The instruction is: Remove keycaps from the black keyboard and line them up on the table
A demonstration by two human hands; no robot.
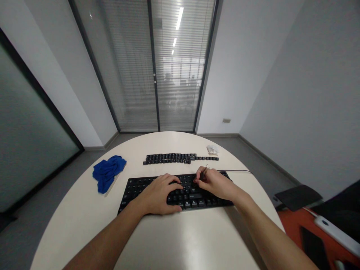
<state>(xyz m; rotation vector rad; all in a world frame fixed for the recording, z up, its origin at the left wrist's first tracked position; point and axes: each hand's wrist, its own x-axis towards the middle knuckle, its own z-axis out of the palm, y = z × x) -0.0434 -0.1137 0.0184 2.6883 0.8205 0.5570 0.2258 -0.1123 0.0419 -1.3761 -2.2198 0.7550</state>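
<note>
A black keyboard [196, 195] lies across the near middle of the table, some of it hidden under both hands. My left hand [161, 194] rests on its middle-left part, fingers spread over the keys and thumb near the front edge. Over the right part of the keys, my right hand [215, 182] is closed in a pinch, fingertips down at the keys. What sits between those fingertips is too small and too covered to make out. A small shiny piece [207, 166] shows at the top of that hand. Behind the keyboard, loose black keycaps [168, 158] stand in rows.
A crumpled blue cloth [108, 171] lies at the left of the round cream table [165, 240]. A small clear bag [213, 150] with pale contents is at the back right. A thin black cable [240, 171] runs off rightward. On a red surface at right sits a white power strip [336, 234].
</note>
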